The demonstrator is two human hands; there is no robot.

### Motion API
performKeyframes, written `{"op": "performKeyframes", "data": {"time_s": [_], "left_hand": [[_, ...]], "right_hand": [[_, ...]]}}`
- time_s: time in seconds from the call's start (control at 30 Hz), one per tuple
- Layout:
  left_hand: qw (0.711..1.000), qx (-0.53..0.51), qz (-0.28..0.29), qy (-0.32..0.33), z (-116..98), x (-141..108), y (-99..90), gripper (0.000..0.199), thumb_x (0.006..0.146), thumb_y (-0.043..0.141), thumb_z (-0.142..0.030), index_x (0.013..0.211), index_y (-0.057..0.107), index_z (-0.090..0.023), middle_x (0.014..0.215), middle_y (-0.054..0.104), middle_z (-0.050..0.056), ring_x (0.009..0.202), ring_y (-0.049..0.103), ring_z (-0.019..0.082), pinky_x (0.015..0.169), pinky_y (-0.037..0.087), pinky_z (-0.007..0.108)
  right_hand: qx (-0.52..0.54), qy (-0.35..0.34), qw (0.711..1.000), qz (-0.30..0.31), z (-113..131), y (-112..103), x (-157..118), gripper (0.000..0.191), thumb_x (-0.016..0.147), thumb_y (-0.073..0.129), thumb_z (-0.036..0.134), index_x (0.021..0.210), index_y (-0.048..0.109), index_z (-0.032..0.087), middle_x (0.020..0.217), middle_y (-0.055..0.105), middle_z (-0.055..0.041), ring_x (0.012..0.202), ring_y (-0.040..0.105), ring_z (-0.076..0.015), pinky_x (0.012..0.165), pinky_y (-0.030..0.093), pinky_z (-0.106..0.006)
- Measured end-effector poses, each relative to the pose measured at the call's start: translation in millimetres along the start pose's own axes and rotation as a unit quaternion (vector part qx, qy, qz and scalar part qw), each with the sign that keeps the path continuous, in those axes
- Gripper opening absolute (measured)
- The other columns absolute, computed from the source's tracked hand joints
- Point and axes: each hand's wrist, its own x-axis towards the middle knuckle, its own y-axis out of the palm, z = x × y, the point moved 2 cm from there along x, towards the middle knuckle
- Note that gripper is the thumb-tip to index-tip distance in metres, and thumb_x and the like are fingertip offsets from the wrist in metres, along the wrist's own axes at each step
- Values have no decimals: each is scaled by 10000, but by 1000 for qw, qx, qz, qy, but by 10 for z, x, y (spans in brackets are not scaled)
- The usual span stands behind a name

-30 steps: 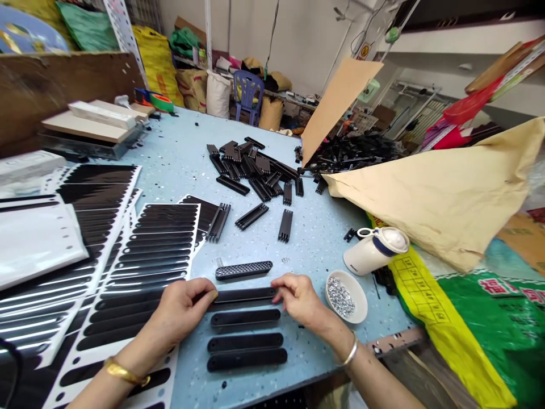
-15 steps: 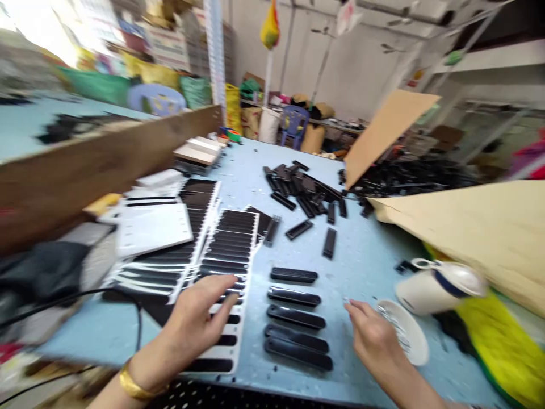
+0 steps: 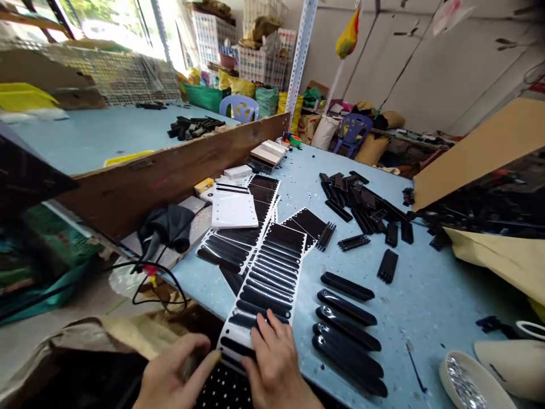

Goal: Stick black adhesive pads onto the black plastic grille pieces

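A white sheet of glossy black strips [image 3: 272,278] lies along the blue table, its near end at the front edge. My left hand [image 3: 179,369] is at that end's left corner, thumb tip at the sheet's edge, thumb and forefinger apart. My right hand [image 3: 276,360] rests on the sheet's near end with fingers spread, holding nothing. Several glossy black bars [image 3: 349,326] lie in a column to its right. Behind them are loose ribbed black pieces [image 3: 387,266] and a pile of black parts [image 3: 360,199].
A wooden board [image 3: 170,165] edges the table at left, near white blocks [image 3: 234,210] and a dark cloth [image 3: 166,227]. At right are a thin dark tool [image 3: 415,366], a dish of small shiny pieces [image 3: 451,369], a pale mug [image 3: 511,363] and cardboard [image 3: 481,147].
The view has turned left. My right hand has moved from beside the dish onto the sheet's near end. My left hand has moved down from the sheet to its near left corner.
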Motion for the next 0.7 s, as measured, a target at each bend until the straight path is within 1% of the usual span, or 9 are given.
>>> {"op": "performKeyframes", "data": {"time_s": [0.07,0.13,0.17,0.27,0.33,0.4,0.47,0.6,0.7], "left_hand": [[990,-86,62,-99,36,105,56,197,700,768,-397,753,746,-209,726,756,34,679,691,221,629,533,237],[953,-219,140,-159,16,144,197,211,731,748,-389,770,752,-182,746,751,42,702,667,207,645,514,234],[928,-282,162,-182,-15,139,271,204,738,749,-372,768,750,-171,739,742,39,689,646,188,642,498,227],[861,-408,171,-250,-152,82,428,184,706,788,-321,747,744,-147,690,704,23,620,571,136,607,451,209],[837,-443,172,-271,-259,57,463,194,691,801,-306,788,755,-145,702,701,27,631,562,134,620,445,214],[840,-445,170,-260,-352,67,454,204,688,805,-283,831,769,-143,734,710,40,697,582,154,673,449,224],[853,-434,166,-240,-415,100,438,192,690,802,-265,834,780,-140,729,710,45,722,581,162,688,440,226],[860,-430,177,-209,-477,181,480,177,713,781,-287,804,783,-136,688,696,39,673,552,150,648,419,226],[860,-430,185,-205,-522,238,548,182,705,785,-304,754,769,-130,673,686,34,652,547,144,634,419,224]], "right_hand": [[17,-42,999,-6,7,-35,-115,336,836,555,236,1133,612,92,1184,670,-202,1109,594,-395,784,535,-506],[31,-53,998,-15,8,-108,-192,314,833,571,259,1100,628,105,1145,685,-196,1064,615,-389,756,532,-498],[42,-40,998,-19,4,-147,-205,268,832,578,249,1061,642,125,1113,697,-182,1041,623,-379,762,528,-500],[91,39,994,-42,-22,-227,-145,159,831,589,179,974,660,174,991,718,-127,956,647,-319,803,524,-486],[131,80,987,-47,-39,-228,-53,191,823,622,169,1008,667,174,990,717,-119,953,647,-296,849,522,-479],[173,96,980,-38,-48,-197,44,260,802,672,189,1061,679,160,1030,717,-129,993,641,-296,903,512,-481],[222,107,969,-23,-59,-162,125,254,789,692,185,1042,709,169,1012,733,-113,985,653,-279,925,511,-461],[318,152,936,-11,-130,-165,200,197,805,657,148,963,762,200,948,762,-72,913,684,-231,887,539,-384],[349,191,917,16,-204,-195,197,210,875,585,166,941,775,225,938,763,-61,903,689,-209,855,551,-348]]}}
